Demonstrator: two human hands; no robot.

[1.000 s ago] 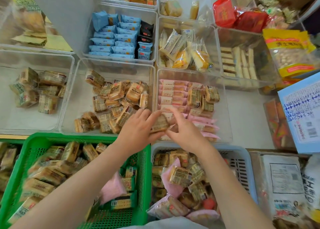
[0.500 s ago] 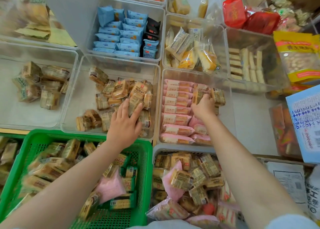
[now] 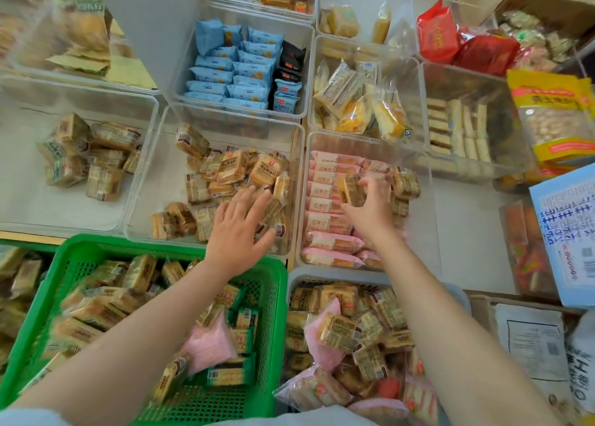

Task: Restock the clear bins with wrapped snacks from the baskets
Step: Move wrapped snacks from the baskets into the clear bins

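Below our wrists sit the green basket [image 3: 80, 258] and grey basket [image 3: 457, 293], both heaped with snacks. Ahead, our left hand [image 3: 238, 229] spreads flat over the middle clear bin [image 3: 225, 116]; our right hand [image 3: 370, 209] pinches a brown wrapped snack [image 3: 351, 190] above pink packets [image 3: 328, 242].

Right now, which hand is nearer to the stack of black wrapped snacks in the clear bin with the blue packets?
Left. The left hand is spread over the tan snack bin just below that bin with the black wrapped snacks; the right hand, holding a brown wrapped snack, sits lower and further right.
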